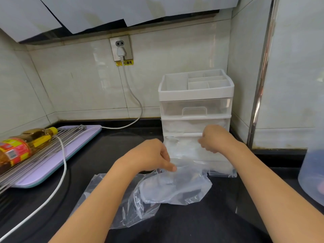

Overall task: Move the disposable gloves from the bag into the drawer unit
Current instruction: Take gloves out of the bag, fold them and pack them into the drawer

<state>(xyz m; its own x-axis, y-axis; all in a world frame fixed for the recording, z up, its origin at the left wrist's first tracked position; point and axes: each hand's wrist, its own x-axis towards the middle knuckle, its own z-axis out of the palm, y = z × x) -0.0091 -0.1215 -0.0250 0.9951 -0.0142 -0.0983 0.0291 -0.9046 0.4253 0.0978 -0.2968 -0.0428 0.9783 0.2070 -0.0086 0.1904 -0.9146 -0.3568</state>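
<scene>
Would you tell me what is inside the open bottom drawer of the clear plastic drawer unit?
Crumpled translucent disposable gloves lie in the bottom drawer; the right hand grips them. Its floor is hidden beneath.

Bright, even light (edges bowed), soft glare on wall tiles [87, 81].

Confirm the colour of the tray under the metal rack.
Lilac tray with a teal lower edge; the head view shows it.

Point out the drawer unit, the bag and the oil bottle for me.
drawer unit [195, 123]: head view, on the middle drawer's front.
bag [166, 188]: head view, on its crumpled middle.
oil bottle [17, 148]: head view, on its label.
</scene>
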